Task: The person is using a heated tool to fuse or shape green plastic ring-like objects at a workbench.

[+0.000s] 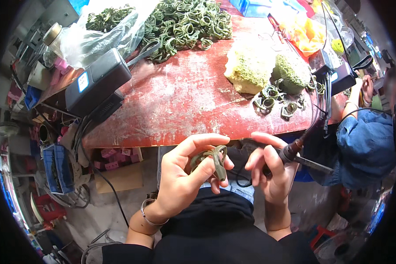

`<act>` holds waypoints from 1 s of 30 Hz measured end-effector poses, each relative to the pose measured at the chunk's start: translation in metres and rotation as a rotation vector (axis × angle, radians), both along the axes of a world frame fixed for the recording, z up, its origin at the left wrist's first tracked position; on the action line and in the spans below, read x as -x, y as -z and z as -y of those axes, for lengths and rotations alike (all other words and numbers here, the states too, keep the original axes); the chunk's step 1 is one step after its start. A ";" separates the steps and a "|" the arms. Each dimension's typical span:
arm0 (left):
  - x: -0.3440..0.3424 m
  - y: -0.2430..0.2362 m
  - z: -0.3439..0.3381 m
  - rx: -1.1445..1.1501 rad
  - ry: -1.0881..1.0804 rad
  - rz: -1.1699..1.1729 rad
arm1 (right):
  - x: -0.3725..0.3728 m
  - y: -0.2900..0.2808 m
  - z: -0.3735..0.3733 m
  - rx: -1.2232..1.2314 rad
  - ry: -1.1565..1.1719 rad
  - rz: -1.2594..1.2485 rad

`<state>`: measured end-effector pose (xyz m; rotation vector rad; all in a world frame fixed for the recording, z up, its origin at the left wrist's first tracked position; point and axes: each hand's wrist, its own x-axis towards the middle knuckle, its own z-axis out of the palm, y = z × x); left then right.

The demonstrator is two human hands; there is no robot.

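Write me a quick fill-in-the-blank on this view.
The left hand holds a ring-shaped piece coloured ____.
The right hand holds a tool; the bracelet circles the ____ wrist.
The scuffed tabletop is coloured ____.
The person in blue is on the picture's ____ side.
Missing words: green; left; red; right.

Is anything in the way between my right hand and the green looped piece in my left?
No separate object shows between them; an open gap divides the right hand from the piece. Only the left hand's own fingertips show at the right edge of the green looped piece.
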<state>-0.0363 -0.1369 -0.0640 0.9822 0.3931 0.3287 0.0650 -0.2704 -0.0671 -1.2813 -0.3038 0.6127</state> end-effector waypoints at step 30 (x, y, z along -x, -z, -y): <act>-0.039 0.019 -0.033 0.165 0.007 -0.132 | -0.019 0.000 -0.034 -0.004 -0.133 0.054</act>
